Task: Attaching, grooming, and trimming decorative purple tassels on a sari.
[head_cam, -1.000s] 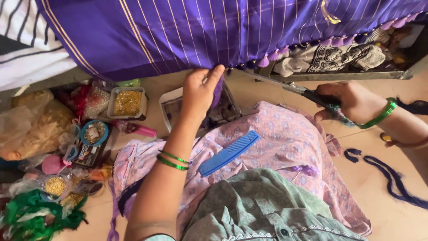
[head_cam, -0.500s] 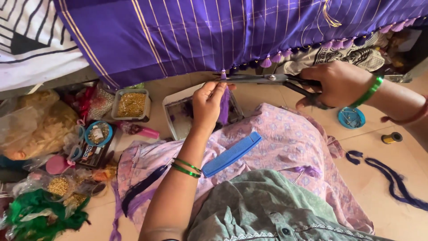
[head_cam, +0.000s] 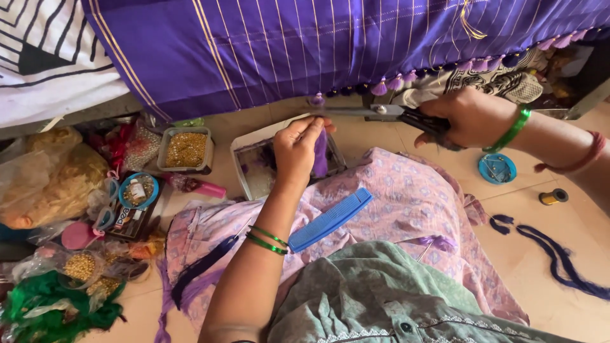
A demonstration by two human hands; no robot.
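Tan floor forms the work surface, littered at your left with bags and tubs of beads. Nearest you, a pink cloth covers your lap, and a blue comb lies on it just beside your left forearm. Dark blue thread strands trail on the floor at your right, with a gold spool and a small blue tin near them.

Beyond the lap, your left hand is closed in a narrow pinch on a purple tuft, holding it taut below the fabric edge and above a shallow tray. Your right hand is wrapped around the black handles of the scissors; the blades point left, their tip close to the tuft's upper end. Whether the blades are parted cannot be told.

Farthest, purple fabric with gold stripes hangs across the top, its lower edge carrying a row of small tassels.

Judged step: trimming a tassel at the hem, with the cut about to be made. The next move calls for keeping the tuft stretched and steady, setting the blades square across the threads, and closing them well clear of your left fingertips and of the hem itself.
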